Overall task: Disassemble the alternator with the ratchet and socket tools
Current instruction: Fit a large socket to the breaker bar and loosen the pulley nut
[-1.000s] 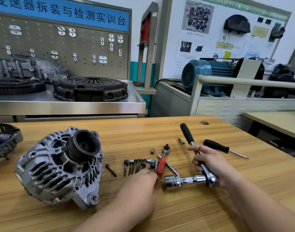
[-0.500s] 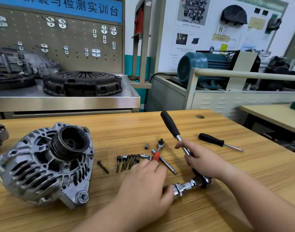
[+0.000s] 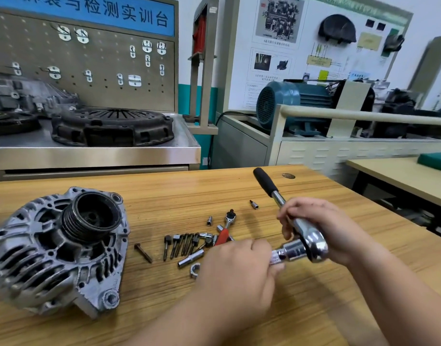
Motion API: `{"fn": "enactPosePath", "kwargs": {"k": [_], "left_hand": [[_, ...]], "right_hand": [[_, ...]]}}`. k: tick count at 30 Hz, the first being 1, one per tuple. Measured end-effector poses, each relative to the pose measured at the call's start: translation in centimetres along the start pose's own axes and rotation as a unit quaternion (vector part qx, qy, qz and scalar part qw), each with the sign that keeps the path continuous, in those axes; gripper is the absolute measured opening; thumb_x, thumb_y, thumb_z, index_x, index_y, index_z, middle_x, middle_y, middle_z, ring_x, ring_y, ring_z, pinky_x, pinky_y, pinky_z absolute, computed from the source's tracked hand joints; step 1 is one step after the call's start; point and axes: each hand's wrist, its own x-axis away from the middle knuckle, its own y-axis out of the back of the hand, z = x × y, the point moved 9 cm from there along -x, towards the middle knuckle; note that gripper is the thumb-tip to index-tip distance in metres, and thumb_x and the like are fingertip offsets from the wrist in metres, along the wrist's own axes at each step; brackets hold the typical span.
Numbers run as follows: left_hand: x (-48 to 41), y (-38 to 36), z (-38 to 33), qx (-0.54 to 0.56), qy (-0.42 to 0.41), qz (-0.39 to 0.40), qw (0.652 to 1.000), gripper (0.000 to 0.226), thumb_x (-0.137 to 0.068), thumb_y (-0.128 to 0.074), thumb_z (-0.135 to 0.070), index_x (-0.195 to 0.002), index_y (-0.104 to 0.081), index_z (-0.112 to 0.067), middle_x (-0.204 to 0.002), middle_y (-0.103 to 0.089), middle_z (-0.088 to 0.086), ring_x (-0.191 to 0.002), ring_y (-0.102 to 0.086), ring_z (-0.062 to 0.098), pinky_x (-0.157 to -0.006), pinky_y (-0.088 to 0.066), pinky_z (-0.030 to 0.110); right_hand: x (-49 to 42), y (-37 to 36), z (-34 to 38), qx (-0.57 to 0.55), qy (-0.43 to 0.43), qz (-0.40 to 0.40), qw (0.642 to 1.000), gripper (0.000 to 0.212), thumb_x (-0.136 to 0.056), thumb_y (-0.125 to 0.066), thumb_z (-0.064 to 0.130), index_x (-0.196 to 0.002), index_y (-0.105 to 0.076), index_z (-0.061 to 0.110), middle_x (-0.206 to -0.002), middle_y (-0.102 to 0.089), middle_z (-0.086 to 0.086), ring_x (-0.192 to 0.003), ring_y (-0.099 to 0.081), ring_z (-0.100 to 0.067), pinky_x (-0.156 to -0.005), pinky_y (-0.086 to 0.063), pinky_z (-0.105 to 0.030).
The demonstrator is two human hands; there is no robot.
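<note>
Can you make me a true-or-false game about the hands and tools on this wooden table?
1. The right hand holds the big ratchet. True.
2. The alternator lies to the right of both hands. False: it lies to their left on the table.
3. The ratchet's grip is black. True.
4. The left hand rests on the alternator. False: it pinches the extension on the ratchet's head.
5. Small bits lie between the alternator and the hands. True.

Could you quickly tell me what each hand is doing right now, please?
Left hand: pinching the extension on the ratchet.
Right hand: gripping the ratchet near its head.
</note>
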Motion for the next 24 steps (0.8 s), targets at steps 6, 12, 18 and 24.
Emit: {"fn": "enactPosePath", "kwargs": {"k": [6, 12, 18, 24], "left_hand": [[0.4, 4.9, 2.2, 0.139, 0.040, -0.120, 0.982, 0.030, -0.086, -0.042, -0.045, -0.062, -0.029, -0.031, -0.053, -0.033, -0.016, -0.048, -0.039, 0.009, -0.043, -0.028, 0.022], [1.0, 6.1, 3.6, 0.260, 0.064, -0.149, 0.952, 0.042, -0.083, -0.047, -0.049, -0.062, -0.053, -0.013, -0.053, -0.049, -0.003, -0.050, -0.044, 0.012, -0.046, -0.035, 0.037], [1.1, 6.0, 4.9, 0.317, 0.112, -0.146, 0.930, 0.049, -0.079, -0.049, -0.052, -0.064, -0.055, -0.006, -0.051, -0.047, 0.000, -0.047, -0.040, 0.010, -0.048, -0.033, 0.035], [0.4, 4.6, 6.1, 0.415, 0.161, -0.067, 0.893, 0.037, -0.088, -0.059, -0.040, -0.067, -0.054, -0.010, -0.050, -0.042, -0.004, -0.043, -0.035, 0.011, -0.043, -0.029, 0.023]], "right_hand": [[-0.1, -1.9, 4.6, 0.301, 0.092, 0.074, 0.946, 0.023, -0.098, -0.046, 0.044, -0.089, -0.067, 0.046, -0.093, -0.065, 0.008, -0.066, -0.060, 0.004, -0.052, -0.045, -0.013], [0.4, -3.7, 8.7, 0.393, 0.160, 0.103, 0.900, 0.080, -0.076, -0.033, 0.087, -0.095, -0.068, 0.018, -0.098, -0.053, 0.010, -0.091, -0.055, -0.006, -0.077, -0.044, -0.023], [0.6, -7.6, 5.6, 0.061, -0.036, 0.237, 0.969, 0.044, -0.078, -0.063, 0.062, -0.071, -0.062, 0.019, -0.053, -0.047, -0.004, -0.037, -0.035, -0.010, -0.041, -0.034, -0.019], [0.9, -7.0, 3.2, -0.047, -0.125, 0.174, 0.976, 0.040, -0.080, -0.060, 0.054, -0.066, -0.051, 0.016, -0.048, -0.041, -0.003, -0.029, -0.026, -0.005, -0.035, -0.024, -0.010]]}}
